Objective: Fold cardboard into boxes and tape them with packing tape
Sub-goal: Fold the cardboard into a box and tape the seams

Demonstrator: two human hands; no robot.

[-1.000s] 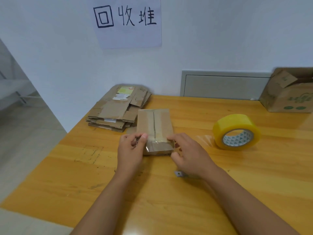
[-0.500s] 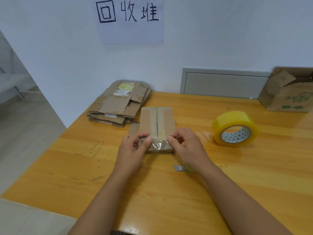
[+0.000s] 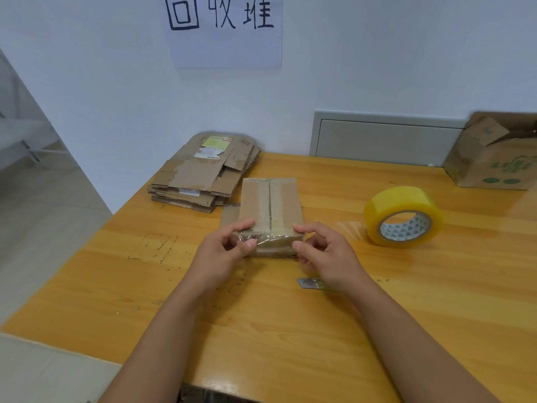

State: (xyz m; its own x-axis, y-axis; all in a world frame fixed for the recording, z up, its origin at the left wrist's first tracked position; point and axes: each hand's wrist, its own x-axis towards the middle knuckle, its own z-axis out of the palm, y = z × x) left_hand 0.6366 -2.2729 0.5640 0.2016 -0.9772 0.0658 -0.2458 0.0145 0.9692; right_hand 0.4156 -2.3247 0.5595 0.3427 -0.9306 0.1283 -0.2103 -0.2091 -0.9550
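A small brown cardboard box (image 3: 270, 205) lies on the wooden table (image 3: 377, 315) with clear tape along its top seam and over its near end. My left hand (image 3: 223, 251) pinches the box's near left corner between thumb and forefinger. My right hand (image 3: 325, 254) pinches the near right corner the same way, thumb on the taped end face. A yellow roll of packing tape (image 3: 402, 216) stands on edge to the right of the box, with a loose tail of tape toward the box.
A stack of flattened cardboard (image 3: 203, 175) lies at the table's far left corner. A larger open carton (image 3: 494, 158) stands at the far right by the wall. A small metal blade (image 3: 309, 283) lies under my right wrist. The table's left edge drops to the floor.
Both hands have shifted slightly on the box's near end, from pressing the tape on top to pinching its two near corners. The box and tape roll stay where they were.
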